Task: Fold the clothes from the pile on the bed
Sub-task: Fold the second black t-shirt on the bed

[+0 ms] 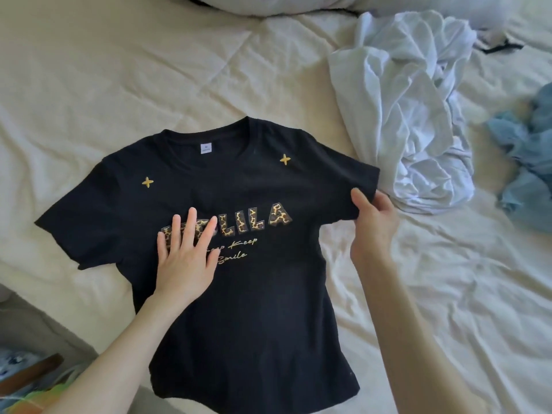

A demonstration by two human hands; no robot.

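- Black T-shirt [239, 294] lies face up at the bed's [89, 85] centre, hem nearest the viewer at 6 o'clock, collar toward 12; folding it print-side up could leave the lettering creased inside.
- White crumpled pile [403, 115] sits at 2 o'clock, just beside the lifted sleeve; a wide sweep may drag it in.
- Blue clothes [525, 150] lie at 3 o'clock, well apart.
- Left hand [186, 258], grip released, presses flat on the print; if it slips, the shirt may bunch.
- Right hand [373, 222], its grip pinching the right sleeve, could skew the fold by pulling unevenly.
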